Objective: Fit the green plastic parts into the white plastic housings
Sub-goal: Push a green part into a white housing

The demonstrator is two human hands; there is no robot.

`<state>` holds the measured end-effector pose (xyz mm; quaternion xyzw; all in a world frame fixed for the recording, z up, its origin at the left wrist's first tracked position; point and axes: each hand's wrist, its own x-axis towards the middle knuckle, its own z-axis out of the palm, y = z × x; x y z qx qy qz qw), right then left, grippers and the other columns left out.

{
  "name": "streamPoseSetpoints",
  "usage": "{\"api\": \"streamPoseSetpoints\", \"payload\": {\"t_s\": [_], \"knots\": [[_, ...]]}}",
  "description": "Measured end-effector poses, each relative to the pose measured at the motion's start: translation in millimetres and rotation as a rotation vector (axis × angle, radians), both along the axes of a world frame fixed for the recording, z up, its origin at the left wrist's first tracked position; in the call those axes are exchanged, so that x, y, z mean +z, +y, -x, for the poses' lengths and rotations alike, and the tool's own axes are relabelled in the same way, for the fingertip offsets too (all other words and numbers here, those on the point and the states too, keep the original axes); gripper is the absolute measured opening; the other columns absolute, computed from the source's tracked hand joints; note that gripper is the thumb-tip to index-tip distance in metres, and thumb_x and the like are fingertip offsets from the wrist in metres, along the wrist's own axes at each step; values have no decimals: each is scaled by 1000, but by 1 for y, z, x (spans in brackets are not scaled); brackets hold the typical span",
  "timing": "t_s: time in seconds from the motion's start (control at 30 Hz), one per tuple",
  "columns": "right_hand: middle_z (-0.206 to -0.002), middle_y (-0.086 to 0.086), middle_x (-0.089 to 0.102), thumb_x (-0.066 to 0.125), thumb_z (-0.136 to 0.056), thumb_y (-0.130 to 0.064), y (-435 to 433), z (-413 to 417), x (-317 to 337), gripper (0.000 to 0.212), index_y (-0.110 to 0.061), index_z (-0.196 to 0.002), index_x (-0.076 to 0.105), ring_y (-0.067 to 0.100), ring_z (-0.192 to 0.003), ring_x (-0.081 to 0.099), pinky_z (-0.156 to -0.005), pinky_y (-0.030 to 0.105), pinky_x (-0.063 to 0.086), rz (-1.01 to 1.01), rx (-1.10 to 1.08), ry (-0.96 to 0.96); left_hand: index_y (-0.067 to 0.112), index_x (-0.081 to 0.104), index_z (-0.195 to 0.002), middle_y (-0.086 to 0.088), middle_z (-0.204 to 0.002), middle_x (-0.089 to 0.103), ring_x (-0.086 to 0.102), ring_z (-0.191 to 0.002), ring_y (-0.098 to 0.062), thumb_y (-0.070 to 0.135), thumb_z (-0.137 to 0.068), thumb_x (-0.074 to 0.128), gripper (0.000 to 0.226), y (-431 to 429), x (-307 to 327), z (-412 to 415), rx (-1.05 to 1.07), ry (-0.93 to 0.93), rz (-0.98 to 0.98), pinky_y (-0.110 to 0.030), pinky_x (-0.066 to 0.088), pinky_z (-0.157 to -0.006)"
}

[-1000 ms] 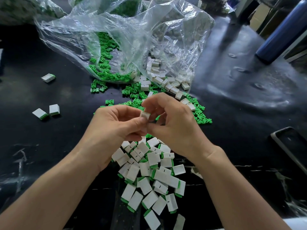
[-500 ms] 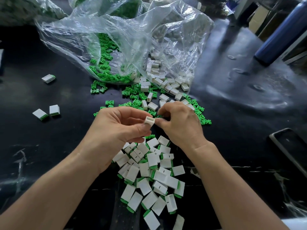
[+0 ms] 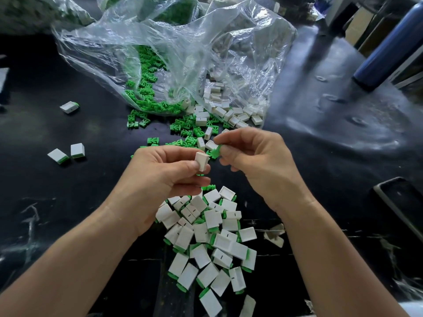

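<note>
White housings with green parts fitted point(image 3: 206, 236) lie in a heap on the black table point(image 3: 320, 161), nearest to us, between our two forearms. Just above the heap, the grip of our left hand point(image 3: 160, 177) is closed on one empty white housing point(image 3: 202, 160), pinched between thumb and fingers, with its open end turned toward the right. Our right hand point(image 3: 258, 163) pinches a single green part point(image 3: 217, 151) between thumb and forefinger, just beside the housing and not yet inside it. Beyond the hands, loose green parts point(image 3: 183, 126) and loose white housings point(image 3: 229, 113) spill on the table from the mouth of a clear plastic bag point(image 3: 160, 53). Farther to the left, three finished pieces point(image 3: 69, 107) lie apart. At the far right we see a blue bottle point(image 3: 384, 49).
</note>
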<state>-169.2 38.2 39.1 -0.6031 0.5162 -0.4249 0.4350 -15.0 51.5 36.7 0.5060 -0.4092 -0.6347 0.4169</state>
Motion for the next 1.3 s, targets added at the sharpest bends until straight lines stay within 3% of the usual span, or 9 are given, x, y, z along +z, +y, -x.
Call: {"api": "streamPoseSetpoints", "payload": {"t_s": [0.2,0.33,0.5,0.63,0.77,1.1,1.3], "knots": [[-69,-7,65,64,-82,-1,2,-2,2,20,-22,-80,65,2,-59,61,-55,9,44,0,4,-54,9,69,-81,-11,-75,73,70,-62,-19,-3,-81,57,16,0,0,0,-9,0,5,-23,57,-55],[-68,-3,66,65,-82,-1,3,-4,3,21,-21,-79,65,4,-59,60,-56,11,45,-8,53,-58,13,72,-70,-10,-71,72,69,-60,-19,-5,-77,61,23,0,0,1,6,-3,31,-23,56,-55],[-67,-5,65,65,-81,0,4,-5,3,22,-22,-77,65,3,-60,60,-57,11,45,4,66,-26,11,71,-72,-11,-69,71,68,-59,-18,10,-55,65,18,1,0,0,4,26,60,-22,55,-53],[-70,-3,66,66,-81,-1,4,-3,3,21,-21,-78,66,4,-62,61,-59,13,46,17,69,-7,10,71,-74,-10,-67,70,68,-60,-16,9,-60,66,16,1,-1,0,2,7,81,-20,55,-55],[-71,-7,65,67,-80,-2,4,-7,0,25,-26,-75,65,7,-66,61,-69,24,51,47,55,65,11,71,-69,-8,-62,68,66,-56,-15,15,-55,68,15,2,-1,1,7,-12,112,-20,54,-53],[-61,-5,65,68,-79,-1,5,-5,-1,24,-24,-72,65,4,-54,63,-53,14,46,48,45,38,6,67,-73,-8,-57,67,66,-51,-14,12,-58,66,17,4,-3,5,48,-6,170,-20,53,-48],[-65,-2,66,67,-78,1,4,-6,-4,31,-27,-68,62,9,-55,63,-53,19,50,51,68,80,10,68,-70,-9,-58,68,65,-49,-16,1,-67,67,9,6,-3,1,11,-138,264,-21,53,-48]]}}
